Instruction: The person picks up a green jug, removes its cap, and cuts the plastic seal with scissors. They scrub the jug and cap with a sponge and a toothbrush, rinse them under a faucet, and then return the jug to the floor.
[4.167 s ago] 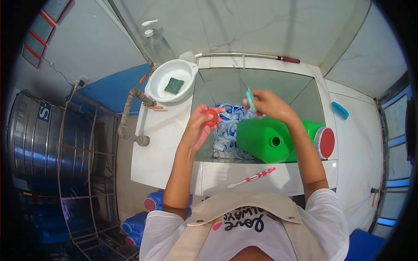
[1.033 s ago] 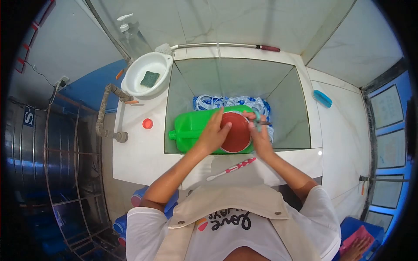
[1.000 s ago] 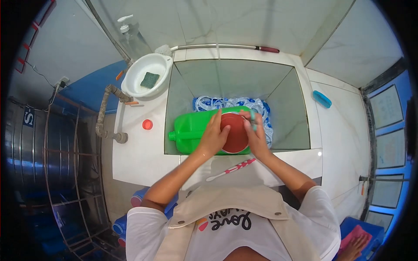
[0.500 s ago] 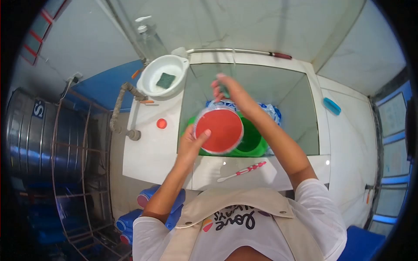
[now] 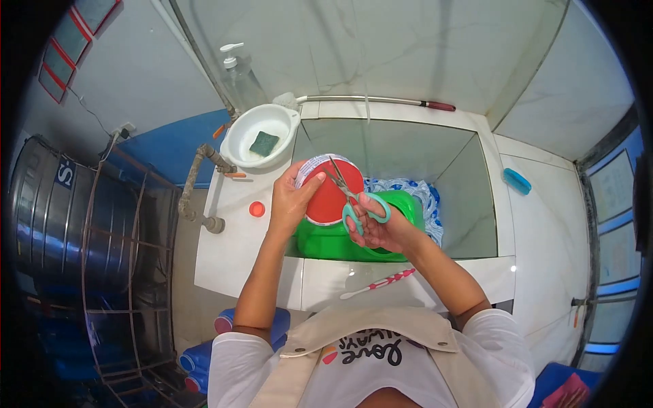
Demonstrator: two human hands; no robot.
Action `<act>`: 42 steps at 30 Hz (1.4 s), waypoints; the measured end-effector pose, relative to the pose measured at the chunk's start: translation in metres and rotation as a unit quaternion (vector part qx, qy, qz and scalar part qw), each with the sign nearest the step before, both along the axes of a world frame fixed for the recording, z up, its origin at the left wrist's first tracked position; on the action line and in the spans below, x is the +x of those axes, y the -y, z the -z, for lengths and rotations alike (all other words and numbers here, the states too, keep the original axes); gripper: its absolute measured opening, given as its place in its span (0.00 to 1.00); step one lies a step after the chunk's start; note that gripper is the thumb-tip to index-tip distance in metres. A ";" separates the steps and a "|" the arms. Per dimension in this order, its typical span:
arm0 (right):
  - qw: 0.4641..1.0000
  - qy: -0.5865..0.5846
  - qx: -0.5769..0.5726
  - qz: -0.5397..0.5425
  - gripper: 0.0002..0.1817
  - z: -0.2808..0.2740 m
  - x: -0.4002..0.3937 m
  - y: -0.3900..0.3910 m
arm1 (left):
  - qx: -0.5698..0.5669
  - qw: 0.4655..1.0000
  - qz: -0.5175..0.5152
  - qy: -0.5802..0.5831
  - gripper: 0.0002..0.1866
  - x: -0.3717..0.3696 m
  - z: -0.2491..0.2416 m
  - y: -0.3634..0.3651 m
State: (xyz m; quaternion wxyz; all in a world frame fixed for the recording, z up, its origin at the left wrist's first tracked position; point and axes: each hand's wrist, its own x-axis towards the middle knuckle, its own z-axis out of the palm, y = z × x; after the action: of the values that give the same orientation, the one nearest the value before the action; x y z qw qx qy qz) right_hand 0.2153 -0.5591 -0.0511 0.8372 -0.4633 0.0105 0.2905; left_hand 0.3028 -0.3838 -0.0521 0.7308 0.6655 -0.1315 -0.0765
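My left hand (image 5: pixel 291 202) grips a round red lid (image 5: pixel 323 205) with a white printed rim, its thumb lying across the red face. In my right hand (image 5: pixel 386 230) is a pair of scissors (image 5: pixel 351 197) with teal handles, fingers through the loops. The blades are slightly parted and point up and away from me, overlapping the lid in this view. Below both hands, a green plastic container (image 5: pixel 326 243) sits in the glass-walled basin (image 5: pixel 462 183). Blue-and-white patterned material (image 5: pixel 427 204) lies behind and to the right of it.
On the left ledge stand a white bowl (image 5: pixel 235 151) with a green scouring pad (image 5: pixel 264 143), a pump bottle (image 5: pixel 243 78) and a small red cap (image 5: pixel 256 209). A pink-and-white toothbrush (image 5: pixel 377 284) lies on the front ledge, a teal brush (image 5: pixel 517 181) at right.
My right hand has come down and toward me with the scissors, up to the lid. My left hand has shifted slightly left and up, tilting the lid. The view has moved a little.
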 end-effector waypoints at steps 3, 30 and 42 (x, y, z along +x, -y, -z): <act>0.999 -0.010 0.013 -0.035 0.31 0.002 0.003 0.005 | 0.007 1.000 0.016 0.002 0.16 0.006 0.004 0.001; 0.640 0.555 -0.513 0.137 0.13 -0.022 0.049 0.011 | 0.231 0.945 0.180 0.147 0.13 0.023 -0.009 -0.001; 0.636 0.201 -0.525 0.529 0.11 0.073 0.123 0.150 | -0.056 0.993 0.076 0.071 0.24 0.014 -0.006 -0.010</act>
State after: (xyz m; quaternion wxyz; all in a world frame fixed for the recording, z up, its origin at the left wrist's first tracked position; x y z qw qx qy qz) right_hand 0.3379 -0.7088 -0.1237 0.4451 -0.7866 0.2364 -0.3569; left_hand 0.3170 -0.3734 -0.0460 0.7479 0.6152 -0.2373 -0.0766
